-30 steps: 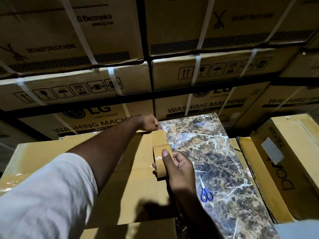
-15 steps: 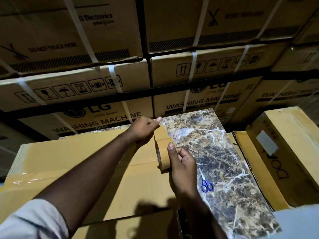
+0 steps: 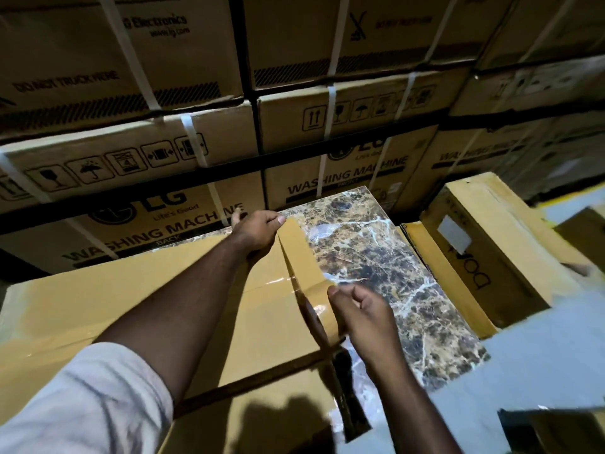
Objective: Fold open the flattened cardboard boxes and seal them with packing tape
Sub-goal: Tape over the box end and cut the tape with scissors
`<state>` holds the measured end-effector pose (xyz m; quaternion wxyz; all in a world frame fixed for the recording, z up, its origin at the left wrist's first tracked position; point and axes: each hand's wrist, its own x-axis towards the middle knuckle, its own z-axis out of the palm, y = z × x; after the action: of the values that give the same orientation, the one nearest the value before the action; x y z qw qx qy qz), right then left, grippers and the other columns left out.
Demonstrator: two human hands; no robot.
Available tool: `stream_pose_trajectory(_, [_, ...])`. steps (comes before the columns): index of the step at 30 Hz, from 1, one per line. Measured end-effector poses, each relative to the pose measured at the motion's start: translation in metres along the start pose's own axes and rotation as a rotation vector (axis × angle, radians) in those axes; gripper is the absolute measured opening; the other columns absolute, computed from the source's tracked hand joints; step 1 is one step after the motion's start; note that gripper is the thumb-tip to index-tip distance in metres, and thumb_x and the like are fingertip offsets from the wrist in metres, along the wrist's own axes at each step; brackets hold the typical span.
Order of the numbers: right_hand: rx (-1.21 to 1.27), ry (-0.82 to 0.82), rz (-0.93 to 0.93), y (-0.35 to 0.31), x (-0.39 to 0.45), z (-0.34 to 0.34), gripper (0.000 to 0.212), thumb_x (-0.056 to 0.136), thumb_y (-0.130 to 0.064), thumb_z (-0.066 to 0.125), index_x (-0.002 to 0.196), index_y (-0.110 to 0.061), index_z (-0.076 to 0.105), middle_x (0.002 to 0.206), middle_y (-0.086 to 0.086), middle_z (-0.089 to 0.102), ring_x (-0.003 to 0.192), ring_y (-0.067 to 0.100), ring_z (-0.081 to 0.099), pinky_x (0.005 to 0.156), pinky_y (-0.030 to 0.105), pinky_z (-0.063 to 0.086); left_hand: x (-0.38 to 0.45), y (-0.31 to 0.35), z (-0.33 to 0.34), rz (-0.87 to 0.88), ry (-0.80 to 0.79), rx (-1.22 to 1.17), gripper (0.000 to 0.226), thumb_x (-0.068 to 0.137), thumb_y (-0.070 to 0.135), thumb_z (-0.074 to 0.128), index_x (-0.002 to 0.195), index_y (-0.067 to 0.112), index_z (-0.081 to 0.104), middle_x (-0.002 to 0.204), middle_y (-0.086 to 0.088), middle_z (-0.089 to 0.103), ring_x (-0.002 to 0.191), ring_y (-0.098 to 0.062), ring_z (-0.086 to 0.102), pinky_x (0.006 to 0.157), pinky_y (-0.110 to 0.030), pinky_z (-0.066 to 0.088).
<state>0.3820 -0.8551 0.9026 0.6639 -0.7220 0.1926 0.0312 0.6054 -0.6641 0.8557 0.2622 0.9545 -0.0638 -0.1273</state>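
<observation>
A wall of stacked washing-machine cartons (image 3: 137,224), bound with white straps (image 3: 131,50), is seen filling the back, dimly lit and separated by dark gaps. A brown marbled tabletop (image 3: 386,257) is lit more brightly in front, and a pale grey floor (image 3: 540,362) is visible at the right, where yellowish boxes (image 3: 491,244) are set.

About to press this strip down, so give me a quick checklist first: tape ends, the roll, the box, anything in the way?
1. Free end of the brown packing tape strip pinched by the left hand at the far edge: ok.
2. Brown tape roll held by the right hand: ok.
3. Strip stretched without visible twist: ok.
4. Strip stuck down on the tan cardboard box: cannot tell.
5. Strip centred over the box's seam: cannot tell.
6. Marbled table top beside the box free of obstacles: ok.
</observation>
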Motion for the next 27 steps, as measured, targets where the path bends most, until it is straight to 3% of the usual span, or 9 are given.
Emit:
stream_pose_trajectory(6, [-0.164,0.133,0.122,0.069,-0.054,-0.030,0.065,0.076,-0.075,0.069,0.081,-0.010,0.065,0.065,0.012,0.063,0.059,0.018,0.056,0.063,0.032,0.041,-0.003,0.004,-0.001,0.040,-0.096,0.156,0.051,0.112,0.050,0.022,0.146,0.031,0.054,0.152,-0.002,0.055,0.149,-0.026,0.036,0.125,-0.053,-0.003])
stream_pose_trajectory(9, [-0.129,0.174,0.199,0.103,-0.062,-0.009,0.068,0.077,-0.074,0.071,0.073,-0.008,0.054,0.058,-0.001,0.050,0.056,0.015,0.047,0.061,0.033,0.037,-0.014,0.002,0.004,0.177,-0.161,0.337,0.071,0.101,0.074,0.009,0.162,0.040,0.022,0.172,-0.005,0.015,0.159,-0.026,0.011,0.126,-0.057,-0.003])
stream_pose_trajectory(11, [-0.084,0.221,0.185,0.112,-0.062,0.004,0.053,0.087,-0.061,0.073,0.071,-0.015,0.052,0.056,-0.010,0.046,0.055,0.011,0.042,0.058,0.032,0.034,-0.038,0.005,0.015,0.336,-0.179,0.485,0.089,0.085,0.089,-0.002,0.162,0.044,0.000,0.172,-0.006,-0.016,0.159,-0.026,-0.013,0.125,-0.057,-0.010])
stream_pose_trajectory(13, [-0.066,0.255,0.180,0.115,-0.059,0.008,0.043,0.095,-0.045,0.072,0.076,-0.009,0.058,0.055,-0.010,0.047,0.054,0.009,0.042,0.055,0.030,0.033,-0.080,0.013,0.034,0.514,-0.203,0.504,0.088,0.086,0.091,0.006,0.162,0.045,0.001,0.169,-0.008,-0.024,0.157,-0.026,-0.022,0.124,-0.056,-0.014])
stream_pose_trajectory(15, [-0.049,0.266,0.173,0.119,-0.056,0.006,0.041,0.097,-0.040,0.072,0.081,-0.003,0.062,0.057,-0.005,0.051,0.055,0.010,0.043,0.054,0.030,0.033,-0.129,0.021,0.058,0.680,-0.251,0.439,0.076,0.096,0.082,0.021,0.161,0.044,0.016,0.170,-0.006,-0.018,0.157,-0.026,-0.022,0.124,-0.054,-0.015])
stream_pose_trajectory(18, [-0.020,0.265,0.176,0.127,-0.053,0.005,0.039,0.094,-0.041,0.076,0.084,-0.004,0.068,0.067,0.013,0.064,0.063,0.015,0.052,0.061,0.033,0.039,-0.178,0.022,0.088,0.823,-0.236,0.400,0.060,0.108,0.060,0.023,0.158,0.029,0.035,0.173,-0.005,0.012,0.160,-0.022,-0.007,0.129,-0.050,-0.005])
stream_pose_trajectory(20, [-0.023,0.251,0.163,0.130,-0.054,0.005,0.042,0.091,-0.050,0.074,0.084,-0.008,0.069,0.076,0.012,0.071,0.068,0.017,0.059,0.067,0.036,0.046,-0.183,0.022,0.090,0.823,-0.205,0.350,0.055,0.110,0.054,0.021,0.155,0.027,0.039,0.170,0.000,0.025,0.160,-0.016,0.000,0.129,-0.047,-0.001])
stream_pose_trajectory(23, [-0.047,0.250,0.127,0.127,-0.050,0.003,0.040,0.095,-0.047,0.073,0.080,-0.011,0.066,0.066,-0.001,0.065,0.065,0.016,0.056,0.068,0.039,0.045,-0.161,0.029,0.080,0.765,-0.178,0.284,0.053,0.109,0.059,0.018,0.146,0.037,0.049,0.165,0.008,0.033,0.159,-0.014,0.005,0.127,-0.055,-0.005])
stream_pose_trajectory(27, [-0.042,0.242,0.090,0.122,-0.034,-0.002,0.051,0.089,-0.062,0.072,0.084,-0.012,0.063,0.073,0.012,0.065,0.065,0.016,0.056,0.066,0.038,0.047,-0.115,0.040,0.074,0.627,-0.125,0.339,0.055,0.108,0.059,0.016,0.146,0.038,0.051,0.169,0.004,0.026,0.160,-0.018,0.001,0.126,-0.059,-0.006])
